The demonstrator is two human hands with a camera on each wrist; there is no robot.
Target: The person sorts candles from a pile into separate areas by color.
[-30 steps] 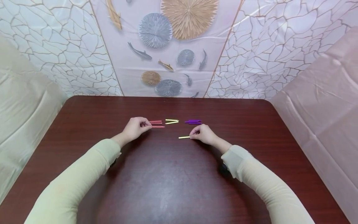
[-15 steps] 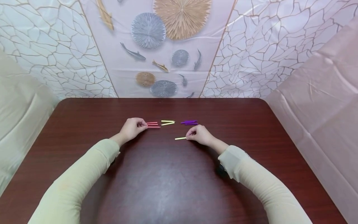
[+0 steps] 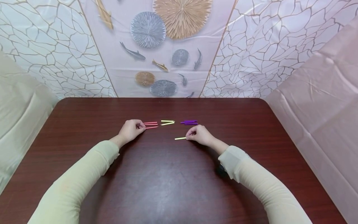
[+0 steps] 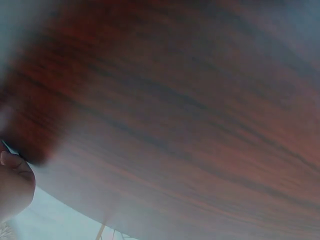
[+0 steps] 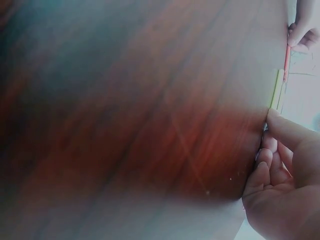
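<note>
At the left of the row, my left hand [image 3: 130, 130] pinches the near end of a thin red stick [image 3: 152, 127] between thumb and finger. Just beyond it lie two more red sticks [image 3: 151, 123], side by side. My right hand [image 3: 202, 136] holds a thin yellow stick [image 3: 180, 138] by its right end, thumb and fingertip closed on it. In the right wrist view this yellow stick [image 5: 276, 90] points away from the fingers. Only a bit of my left hand [image 4: 16, 185] appears in the left wrist view; its stick is hidden there.
Two yellow sticks [image 3: 167, 123] lie in a narrow V behind the hands, mid-row. To their right is a small bunch of purple sticks [image 3: 189, 122]. All are on a dark reddish-brown table [image 3: 165, 180], with a patterned curtain [image 3: 179, 46] hanging behind its far edge.
My left hand has slid slightly left with the red stick, which came close to the other two and now tilts a little. The right hand keeps its yellow stick in place; the head view shifted earlier.
</note>
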